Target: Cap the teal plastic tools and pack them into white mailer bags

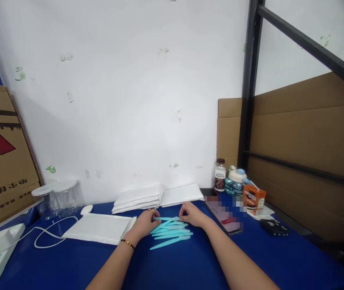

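Counted two bare hands over one blue table, both with fingers bent and drawn close together. Saw the left hand at the left end of the topmost of the teal sticks, thumb and fingertips nearly meeting there. Saw the right hand at the other end of the same stick, thumb and finger close to a pinch. Could not tell a firm hold from a light touch in either case. Found the sticks heaped between both hands and just below, at least six, overlapping too much for a surer count. Noted one dark bracelet at the left wrist. To the left of the left hand, counted one white envelope lying flat, one white rounded object and, farther out, two clear containers. Beyond the left hand, saw one stack of white packets, several deep; beyond the right hand, one lower white pile. To the right of the right hand, counted one phone, partly blurred, then one brown-capped bottle, one orange box and one black object.
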A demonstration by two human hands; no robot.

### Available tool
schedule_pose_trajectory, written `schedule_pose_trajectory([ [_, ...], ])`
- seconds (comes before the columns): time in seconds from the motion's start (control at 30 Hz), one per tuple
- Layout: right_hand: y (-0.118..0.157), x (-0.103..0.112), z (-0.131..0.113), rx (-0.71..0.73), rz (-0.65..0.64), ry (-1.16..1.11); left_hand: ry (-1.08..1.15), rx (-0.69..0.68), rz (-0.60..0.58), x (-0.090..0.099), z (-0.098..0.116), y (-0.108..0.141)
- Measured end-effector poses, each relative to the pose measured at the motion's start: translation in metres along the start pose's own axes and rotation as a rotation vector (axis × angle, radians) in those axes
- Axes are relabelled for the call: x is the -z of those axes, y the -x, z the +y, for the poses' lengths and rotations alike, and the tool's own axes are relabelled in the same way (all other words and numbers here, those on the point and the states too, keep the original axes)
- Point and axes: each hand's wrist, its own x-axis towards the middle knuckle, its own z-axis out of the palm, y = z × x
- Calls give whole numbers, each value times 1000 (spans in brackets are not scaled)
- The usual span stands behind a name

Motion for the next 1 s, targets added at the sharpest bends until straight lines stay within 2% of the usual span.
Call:
schedule_pose_trajectory([
  [0.13, 8, 12, -1, 74, -165, -30, 36, -22, -213, 2, -5, 6],
  [0.2, 11, 18, -3, 86, -211, -17, 59, -28, -267, 2, -4, 11],
  [0.3, 14, 22, -8, 85, -245, 1, 81, -42, -225, 2, -1, 16],
  [0.4, 15, 21, -14, 80, -207, -17, 101, -67, -195, 3, 3, 19],
  [0.57, 12, 7, -27, 140, -150, -44, 37, -86, -224, 0, 4, 18],
  [0.7, 9, -4, -34, 83, -157, -84, 9, -113, -173, -3, 5, 14],
  [0.9, 5, -4, -17, 94, -84, -45, -69, -98, -32, 5, -1, 7],
  [1.0, 4, 5, -1, -11, -16, 13, -96, -10, 42, 13, -18, 2],
])
